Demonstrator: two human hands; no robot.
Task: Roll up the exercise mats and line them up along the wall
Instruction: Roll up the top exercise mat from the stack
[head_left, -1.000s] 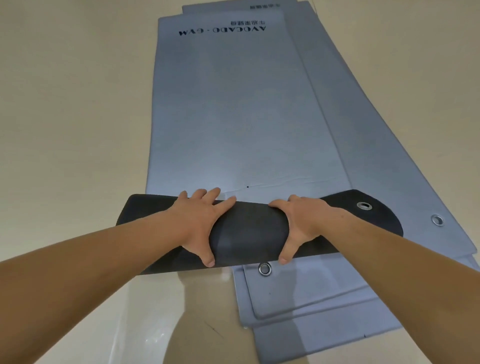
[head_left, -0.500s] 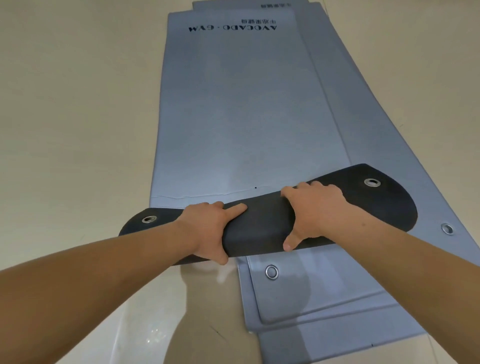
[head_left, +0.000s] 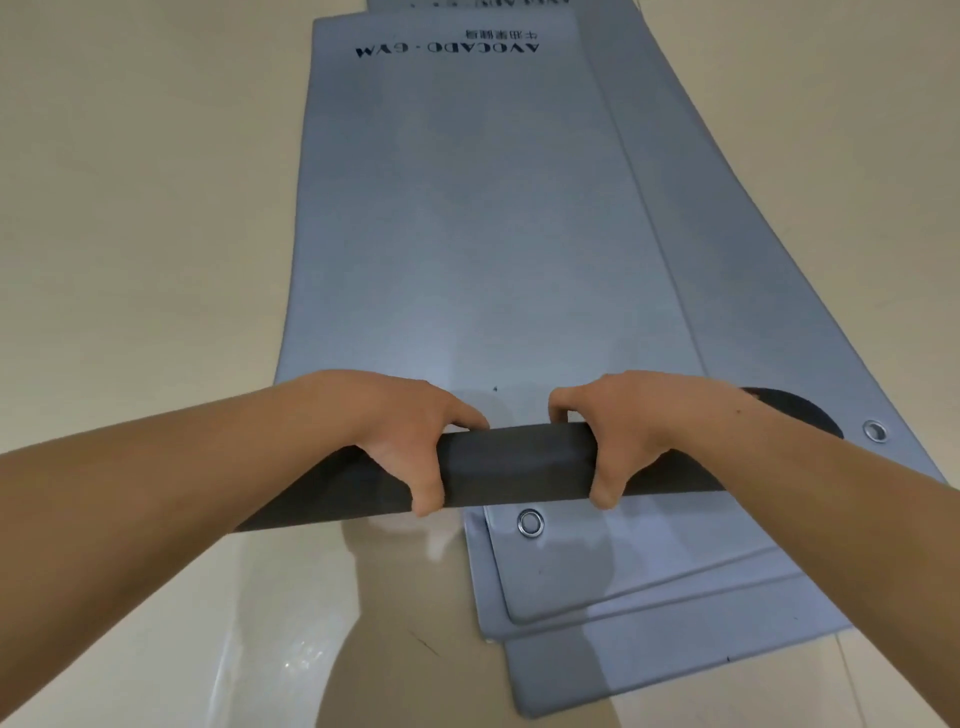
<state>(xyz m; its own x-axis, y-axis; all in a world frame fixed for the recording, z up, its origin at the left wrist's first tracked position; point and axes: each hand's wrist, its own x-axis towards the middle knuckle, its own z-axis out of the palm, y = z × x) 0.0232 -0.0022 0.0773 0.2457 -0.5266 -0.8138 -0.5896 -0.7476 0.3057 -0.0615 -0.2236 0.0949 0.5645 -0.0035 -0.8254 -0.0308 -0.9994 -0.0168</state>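
Both the left hand (head_left: 400, 441) and the right hand (head_left: 618, 431) curl tightly around the dark rolled near end (head_left: 519, 465) of the top grey exercise mat (head_left: 457, 234), which lies on stacked mats (head_left: 649, 597) on the floor (head_left: 130, 208).

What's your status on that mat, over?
Left hand and right hand both grip the dark roll. The top mat barely rolled, mostly flat. Beneath it, lower mats; nothing lying in its path.

Glossy beige floor (head_left: 130, 208); small dark scuff (head_left: 423, 644) near bottom centre.
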